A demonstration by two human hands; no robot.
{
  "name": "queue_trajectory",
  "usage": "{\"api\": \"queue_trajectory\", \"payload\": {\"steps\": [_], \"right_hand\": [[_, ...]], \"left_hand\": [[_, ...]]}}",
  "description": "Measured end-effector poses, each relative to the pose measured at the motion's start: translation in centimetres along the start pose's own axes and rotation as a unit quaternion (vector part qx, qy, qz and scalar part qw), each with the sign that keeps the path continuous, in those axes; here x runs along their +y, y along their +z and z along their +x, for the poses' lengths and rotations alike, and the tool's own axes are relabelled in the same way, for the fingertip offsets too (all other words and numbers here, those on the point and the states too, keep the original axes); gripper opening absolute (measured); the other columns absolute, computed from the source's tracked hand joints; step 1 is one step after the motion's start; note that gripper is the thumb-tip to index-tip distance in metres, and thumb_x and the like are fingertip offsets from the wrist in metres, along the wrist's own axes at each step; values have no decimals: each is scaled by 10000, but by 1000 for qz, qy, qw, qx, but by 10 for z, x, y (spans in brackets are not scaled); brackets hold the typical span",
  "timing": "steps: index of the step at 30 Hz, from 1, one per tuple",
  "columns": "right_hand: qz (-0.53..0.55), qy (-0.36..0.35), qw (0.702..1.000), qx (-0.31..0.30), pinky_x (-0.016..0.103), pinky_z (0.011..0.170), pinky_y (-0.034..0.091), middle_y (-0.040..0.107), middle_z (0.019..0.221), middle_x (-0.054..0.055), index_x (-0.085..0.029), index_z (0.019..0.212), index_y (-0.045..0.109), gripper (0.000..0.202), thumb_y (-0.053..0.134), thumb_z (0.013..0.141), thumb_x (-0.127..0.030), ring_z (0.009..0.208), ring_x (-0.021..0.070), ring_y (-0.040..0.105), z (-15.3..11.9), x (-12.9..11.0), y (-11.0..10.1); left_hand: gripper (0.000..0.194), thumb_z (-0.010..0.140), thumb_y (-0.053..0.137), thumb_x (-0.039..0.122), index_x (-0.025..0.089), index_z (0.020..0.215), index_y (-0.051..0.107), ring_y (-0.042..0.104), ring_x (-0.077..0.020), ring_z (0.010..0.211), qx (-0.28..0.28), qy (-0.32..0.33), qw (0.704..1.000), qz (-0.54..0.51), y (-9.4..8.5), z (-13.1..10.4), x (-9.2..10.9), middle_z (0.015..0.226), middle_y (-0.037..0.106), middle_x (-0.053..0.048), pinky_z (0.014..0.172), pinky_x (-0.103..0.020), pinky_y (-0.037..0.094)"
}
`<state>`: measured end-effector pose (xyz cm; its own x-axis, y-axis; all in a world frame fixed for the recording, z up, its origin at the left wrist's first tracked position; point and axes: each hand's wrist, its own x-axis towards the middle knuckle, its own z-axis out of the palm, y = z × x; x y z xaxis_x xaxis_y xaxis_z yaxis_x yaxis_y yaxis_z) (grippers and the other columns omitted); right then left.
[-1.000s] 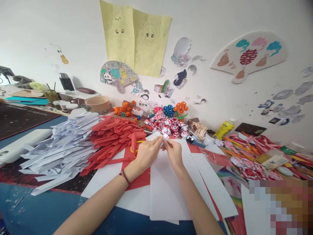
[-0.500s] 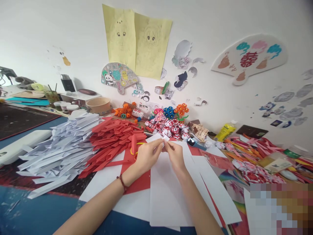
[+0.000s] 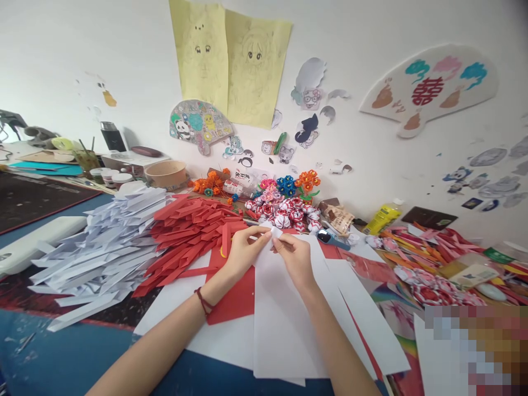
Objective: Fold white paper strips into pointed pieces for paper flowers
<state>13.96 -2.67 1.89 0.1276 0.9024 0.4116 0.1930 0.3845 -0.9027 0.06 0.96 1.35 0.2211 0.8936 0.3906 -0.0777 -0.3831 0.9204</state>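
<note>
A small folded piece of white paper (image 3: 276, 233) is held up between my two hands, over the sheets in the middle of the table. My left hand (image 3: 246, 248) pinches its left side with thumb and forefinger. On the other side, the closed fingertips of my right hand (image 3: 295, 257) grip the same piece. Part of the paper is hidden by the fingers. Below the hands lie large white sheets (image 3: 289, 324) and a red sheet (image 3: 233, 302). To the left, close to my left hand, is a heap of folded red paper strips (image 3: 190, 231).
A big pile of folded white strips (image 3: 111, 247) lies at the left. Red-and-white paper flowers (image 3: 284, 214) sit behind the hands, with a smartwatch (image 3: 330, 238) nearby. At right are a yellow bottle (image 3: 383, 217) and loose coloured strips (image 3: 437, 247).
The fingers of my left hand are straighter and its knuckles sit a little farther left. Both hands still hold the small white piece. The view has shifted slightly.
</note>
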Motion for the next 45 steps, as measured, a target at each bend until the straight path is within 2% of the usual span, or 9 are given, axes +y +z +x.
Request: {"api": "queue_trajectory", "payload": {"steps": [15, 31, 38, 45], "right_hand": [[-15, -27, 999, -31, 264, 648, 449, 589, 678, 26, -164, 676, 631, 273, 581, 858, -362, 667, 159, 560, -2, -5, -2], [-5, -17, 999, -38, 261, 638, 449, 592, 663, 24, -167, 658, 625, 271, 599, 848, -357, 652, 159, 565, -2, -5, -3], [-26, -1, 999, -39, 270, 599, 453, 590, 625, 27, -168, 639, 617, 299, 615, 829, -399, 601, 165, 580, -2, -5, -4], [-31, 20, 998, -49, 256, 551, 426, 568, 541, 15, -166, 587, 595, 324, 635, 810, -398, 529, 145, 550, -3, -3, -5]], "left_hand": [[293, 787, 658, 400, 135, 899, 717, 625, -167, 752, 10, -17, 1000, -10, -1, -2, 6, 919, 712, -80, 620, -223, 483], [253, 786, 665, 375, 141, 865, 722, 597, -151, 726, 12, -8, 1000, -6, -1, -2, 5, 875, 712, -67, 623, -226, 456], [204, 778, 673, 351, 156, 819, 713, 565, -119, 660, 18, 12, 999, 31, -1, 0, 7, 804, 695, -35, 555, -206, 396], [222, 776, 677, 371, 151, 749, 690, 547, -118, 640, 27, 28, 998, 42, -3, -1, 4, 729, 666, -25, 567, -216, 400]]}}
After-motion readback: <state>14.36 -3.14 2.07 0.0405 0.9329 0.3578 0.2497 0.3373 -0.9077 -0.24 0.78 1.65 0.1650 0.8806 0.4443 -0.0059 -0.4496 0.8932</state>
